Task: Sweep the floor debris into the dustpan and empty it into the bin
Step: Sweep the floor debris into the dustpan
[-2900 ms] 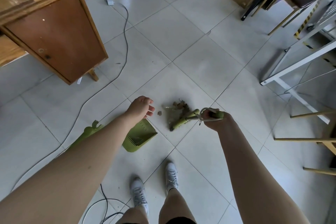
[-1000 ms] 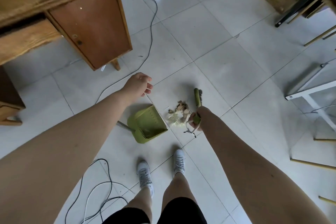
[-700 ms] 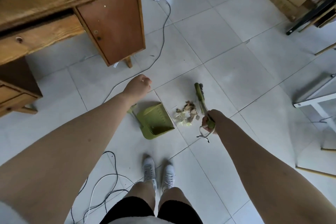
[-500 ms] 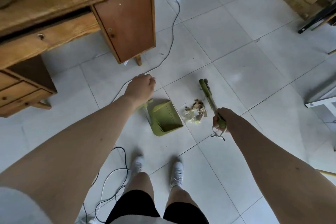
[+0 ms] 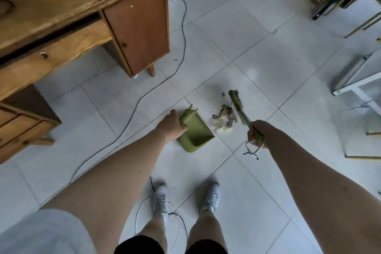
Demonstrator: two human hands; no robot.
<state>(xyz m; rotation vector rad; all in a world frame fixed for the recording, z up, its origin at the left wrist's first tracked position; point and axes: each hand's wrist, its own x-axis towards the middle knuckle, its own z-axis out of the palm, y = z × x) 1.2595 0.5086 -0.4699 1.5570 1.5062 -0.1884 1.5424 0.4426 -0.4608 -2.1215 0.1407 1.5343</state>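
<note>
Green dustpan [image 5: 196,130] and broom [image 5: 237,103] flank a small debris pile [image 5: 223,118] on pale floor tiles [image 5: 268,64].
We judge sweeping is about to begin: our right hand [image 5: 255,135] grips the broom handle; our left hand [image 5: 172,125] touches the dustpan's back edge, grip unclear. Next, steady the pan and brush the pile leftward into it.

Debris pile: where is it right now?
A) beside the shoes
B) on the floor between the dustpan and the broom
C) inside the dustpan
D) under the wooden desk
B: the debris pile lies on the bare floor, with the dustpan just to its left, its tray showing no debris, and the broom along its right.
</note>
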